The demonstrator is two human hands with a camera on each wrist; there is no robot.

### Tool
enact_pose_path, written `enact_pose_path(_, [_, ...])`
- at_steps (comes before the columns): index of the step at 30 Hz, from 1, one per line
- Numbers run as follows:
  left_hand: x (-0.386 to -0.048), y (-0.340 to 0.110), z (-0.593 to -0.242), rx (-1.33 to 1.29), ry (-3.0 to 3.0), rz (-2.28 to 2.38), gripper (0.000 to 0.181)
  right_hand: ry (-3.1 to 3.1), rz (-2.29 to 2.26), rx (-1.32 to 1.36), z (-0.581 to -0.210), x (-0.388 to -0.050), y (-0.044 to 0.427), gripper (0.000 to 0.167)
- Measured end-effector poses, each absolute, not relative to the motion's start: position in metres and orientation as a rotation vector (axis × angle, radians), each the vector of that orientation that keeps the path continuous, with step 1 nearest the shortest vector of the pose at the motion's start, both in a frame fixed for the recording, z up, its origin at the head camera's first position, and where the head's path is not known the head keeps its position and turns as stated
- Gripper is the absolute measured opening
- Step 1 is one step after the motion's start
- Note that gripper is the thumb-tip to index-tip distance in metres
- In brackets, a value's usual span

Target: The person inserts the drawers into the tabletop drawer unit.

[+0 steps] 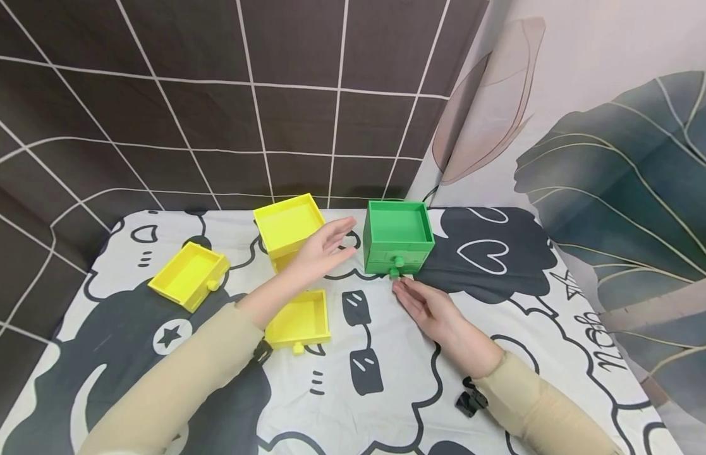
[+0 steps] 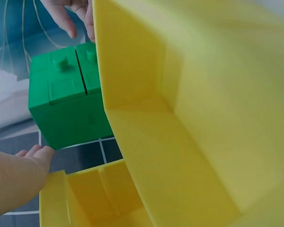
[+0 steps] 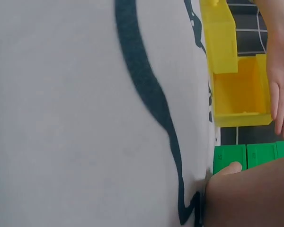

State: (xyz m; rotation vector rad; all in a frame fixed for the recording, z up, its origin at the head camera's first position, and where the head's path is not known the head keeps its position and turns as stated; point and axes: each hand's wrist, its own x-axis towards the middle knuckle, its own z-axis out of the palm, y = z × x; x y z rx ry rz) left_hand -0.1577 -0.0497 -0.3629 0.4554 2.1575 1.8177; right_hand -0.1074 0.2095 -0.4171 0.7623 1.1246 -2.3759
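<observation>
Left hand and right hand, fingers loosely extended, hold nothing; better steady the green drawer cabinet just beyond them.

Yellow, green boxes on cloth

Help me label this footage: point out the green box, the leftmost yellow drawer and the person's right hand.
Green box (image 1: 397, 247): head view, upper part of its front face.
Leftmost yellow drawer (image 1: 185, 272): head view, its inside floor.
Right hand (image 1: 435, 311): head view, middle of the hand.
</observation>
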Motion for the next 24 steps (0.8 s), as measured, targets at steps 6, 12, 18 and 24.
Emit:
enact_pose_path(6, [-0.139, -0.073, -0.365, 0.412, 2.171, 1.801, 0.067, 1.117, -2.391, 0.669, -0.413, -0.105, 0.213, 0.030])
enact_pose_path(12, [-0.120, -0.097, -0.372, 0.390, 2.197, 1.883, 0.063, 1.136, -2.362, 0.578, -0.404, -0.105, 0.211, 0.034])
enact_pose_path(18, [-0.100, -0.115, -0.378, 0.370, 2.206, 1.929, 0.058, 1.187, -2.325, 0.510, -0.401, -0.104, 0.201, 0.036])
enact_pose_path(24, [-0.078, -0.130, -0.383, 0.360, 2.238, 1.924, 0.054, 1.229, -2.320, 0.453, -0.397, -0.104, 0.192, 0.027])
